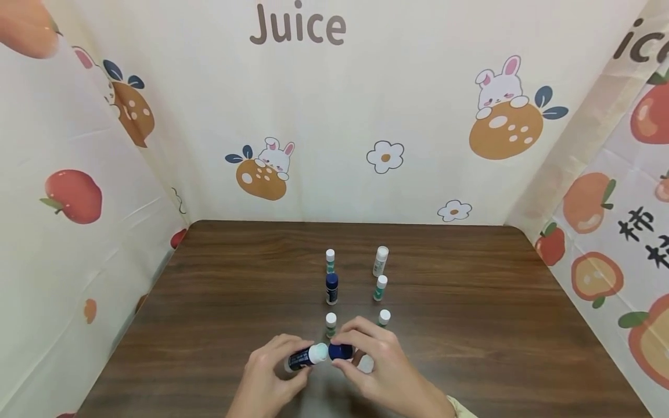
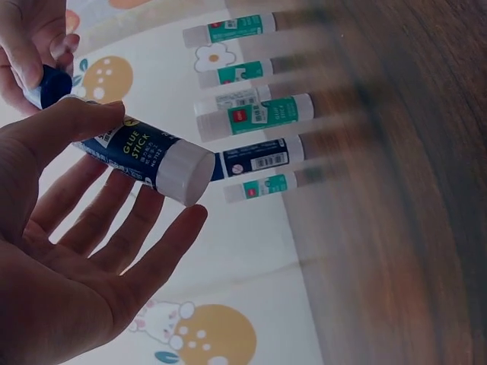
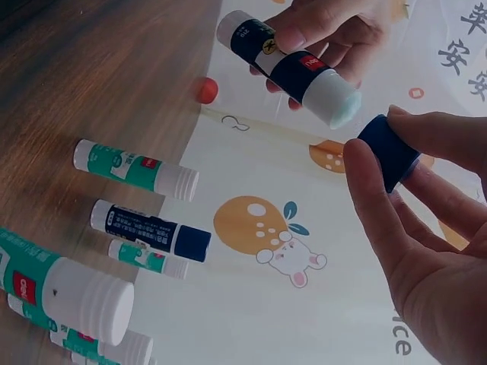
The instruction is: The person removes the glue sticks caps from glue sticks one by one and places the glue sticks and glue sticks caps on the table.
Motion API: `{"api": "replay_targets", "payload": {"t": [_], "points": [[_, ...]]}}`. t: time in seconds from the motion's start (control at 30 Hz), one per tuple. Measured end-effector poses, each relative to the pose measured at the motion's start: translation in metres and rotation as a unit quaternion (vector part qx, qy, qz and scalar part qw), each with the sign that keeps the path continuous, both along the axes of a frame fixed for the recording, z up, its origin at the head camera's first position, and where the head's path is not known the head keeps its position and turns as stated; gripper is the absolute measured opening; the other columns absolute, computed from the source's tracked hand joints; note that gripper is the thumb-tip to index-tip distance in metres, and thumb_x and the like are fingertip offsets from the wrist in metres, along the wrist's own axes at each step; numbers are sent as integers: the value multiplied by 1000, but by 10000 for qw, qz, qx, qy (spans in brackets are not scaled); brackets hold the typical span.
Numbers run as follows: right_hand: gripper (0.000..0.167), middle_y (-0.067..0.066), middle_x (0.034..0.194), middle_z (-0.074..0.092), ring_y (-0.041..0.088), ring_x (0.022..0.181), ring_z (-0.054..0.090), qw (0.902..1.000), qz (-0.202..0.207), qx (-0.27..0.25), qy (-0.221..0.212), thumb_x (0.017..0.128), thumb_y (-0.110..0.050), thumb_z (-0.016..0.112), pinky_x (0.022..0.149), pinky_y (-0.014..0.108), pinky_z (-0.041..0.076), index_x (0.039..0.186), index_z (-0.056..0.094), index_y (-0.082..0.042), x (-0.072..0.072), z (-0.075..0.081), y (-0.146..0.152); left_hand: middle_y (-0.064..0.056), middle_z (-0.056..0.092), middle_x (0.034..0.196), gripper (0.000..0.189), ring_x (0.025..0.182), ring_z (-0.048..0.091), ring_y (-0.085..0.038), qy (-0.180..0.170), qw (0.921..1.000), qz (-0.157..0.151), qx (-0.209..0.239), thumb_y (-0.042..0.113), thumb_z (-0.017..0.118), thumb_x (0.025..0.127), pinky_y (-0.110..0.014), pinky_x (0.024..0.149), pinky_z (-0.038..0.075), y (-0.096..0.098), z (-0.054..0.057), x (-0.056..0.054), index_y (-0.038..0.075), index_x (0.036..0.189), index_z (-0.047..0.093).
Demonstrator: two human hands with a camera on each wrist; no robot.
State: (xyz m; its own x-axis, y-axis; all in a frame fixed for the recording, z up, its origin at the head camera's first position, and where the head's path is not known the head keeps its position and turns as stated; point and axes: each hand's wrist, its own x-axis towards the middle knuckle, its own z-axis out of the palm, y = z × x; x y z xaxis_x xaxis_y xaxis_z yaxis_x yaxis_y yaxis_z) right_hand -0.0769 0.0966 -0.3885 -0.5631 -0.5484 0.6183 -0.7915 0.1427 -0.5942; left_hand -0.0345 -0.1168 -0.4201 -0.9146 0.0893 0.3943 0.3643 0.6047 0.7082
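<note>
My left hand (image 1: 269,374) grips a navy-labelled glue stick (image 1: 300,359) by its barrel, tilted with its uncapped end toward the right. The pale glue tip shows in the right wrist view, where the glue stick (image 3: 285,65) stands apart from its dark blue cap (image 3: 389,152). Thumb and fingers of my right hand (image 1: 384,363) pinch that cap, just beside the tip. Both hands are above the table near its front. Partly hidden behind the right hand is a white object (image 1: 366,364), whose kind I cannot tell in the head view.
Two rows of upright glue sticks stand beyond the hands. The left row has a navy glue stick (image 1: 331,289) and green-labelled ones (image 1: 331,326); the right row has a whitish stick (image 1: 380,262) and green-labelled ones (image 1: 380,289). Printed curtains surround the wooden table (image 1: 235,278).
</note>
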Motion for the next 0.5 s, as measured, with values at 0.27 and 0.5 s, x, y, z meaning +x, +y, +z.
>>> {"api": "replay_targets", "payload": {"t": [0.27,0.5], "points": [[19,2,98,58,1,69,53,9996,-177,84,213,84,-13,72,57,7,44,102,66,-10,2,-3,5,20,62,90,50,79,62,-4,129,9984,295,462,-8,83,57,-25,66,55,-2,-7,-2,24,95,71],[20,1,100,55,2,64,51,9993,-341,124,78,84,-15,72,55,7,43,103,68,-11,5,-1,10,21,64,89,50,80,63,-5,-576,9922,609,923,-7,83,62,-33,69,56,-8,-10,-4,29,94,70]]}}
